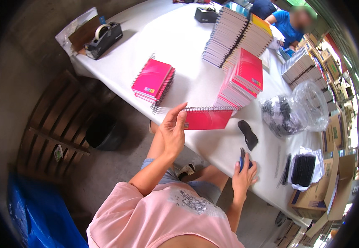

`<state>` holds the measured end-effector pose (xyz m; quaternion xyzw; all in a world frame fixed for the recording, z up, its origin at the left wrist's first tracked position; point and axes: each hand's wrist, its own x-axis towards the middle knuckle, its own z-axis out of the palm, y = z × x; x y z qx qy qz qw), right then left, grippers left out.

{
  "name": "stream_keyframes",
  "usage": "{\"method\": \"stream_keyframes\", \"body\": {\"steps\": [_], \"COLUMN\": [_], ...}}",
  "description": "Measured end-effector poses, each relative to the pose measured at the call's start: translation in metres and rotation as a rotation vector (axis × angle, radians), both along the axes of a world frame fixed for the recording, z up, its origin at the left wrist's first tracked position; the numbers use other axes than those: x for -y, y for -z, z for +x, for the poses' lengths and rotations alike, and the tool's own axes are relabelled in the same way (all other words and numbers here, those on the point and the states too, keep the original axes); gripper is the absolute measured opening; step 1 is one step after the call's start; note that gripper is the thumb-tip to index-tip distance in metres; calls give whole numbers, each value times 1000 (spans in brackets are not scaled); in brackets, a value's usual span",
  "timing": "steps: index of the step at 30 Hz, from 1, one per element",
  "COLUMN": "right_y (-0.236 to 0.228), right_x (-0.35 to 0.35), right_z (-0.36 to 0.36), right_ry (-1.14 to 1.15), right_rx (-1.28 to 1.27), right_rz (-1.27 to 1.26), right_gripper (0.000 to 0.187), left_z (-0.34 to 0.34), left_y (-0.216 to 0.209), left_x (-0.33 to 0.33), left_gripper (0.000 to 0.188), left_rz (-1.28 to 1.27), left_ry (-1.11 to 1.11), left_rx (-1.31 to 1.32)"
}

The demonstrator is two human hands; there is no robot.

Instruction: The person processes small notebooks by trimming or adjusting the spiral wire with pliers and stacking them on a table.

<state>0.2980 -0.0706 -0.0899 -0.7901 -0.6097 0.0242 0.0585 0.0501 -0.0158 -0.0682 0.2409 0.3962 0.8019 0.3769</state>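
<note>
My left hand (172, 134) grips the left end of a pink-red spiral notebook (208, 119), thumb on the near cover. The notebook stands tilted at the table's near edge with its wire coil uppermost. In my right hand (242, 180) is a pair of small pliers or cutters (242, 159) with blue handles, jaws pointing away from me, low over the table edge. A black narrow-waisted object (248, 135) lies just beyond the tool. Past the held notebook are a short stack of pink spiral notebooks (153, 78) on the left and a taller pink stack (245, 72) on the right.
Tall stacks of coil-bound books (229, 35) stand farther back. On the right are a clear plastic bag (295, 109) with black contents, black coils (303, 170) on white paper, and an open cardboard box (312, 202). A tape dispenser (105, 39) sits far left. Another person (289, 29) works across the table.
</note>
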Motion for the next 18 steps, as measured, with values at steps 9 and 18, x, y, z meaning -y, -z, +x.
{"method": "stream_keyframes", "body": {"steps": [9, 18], "right_y": [-36, -107], "right_x": [-50, -171], "right_z": [-129, -236], "right_ry": [-455, -632], "right_rx": [-1709, -1945], "right_rz": [94, 170], "right_gripper": [45, 34], "left_z": [-31, -124], "left_y": [-13, -29], "left_x": [19, 27], "left_gripper": [27, 32], "left_rz": [166, -93], "left_ry": [-77, -412], "left_rx": [14, -635]}}
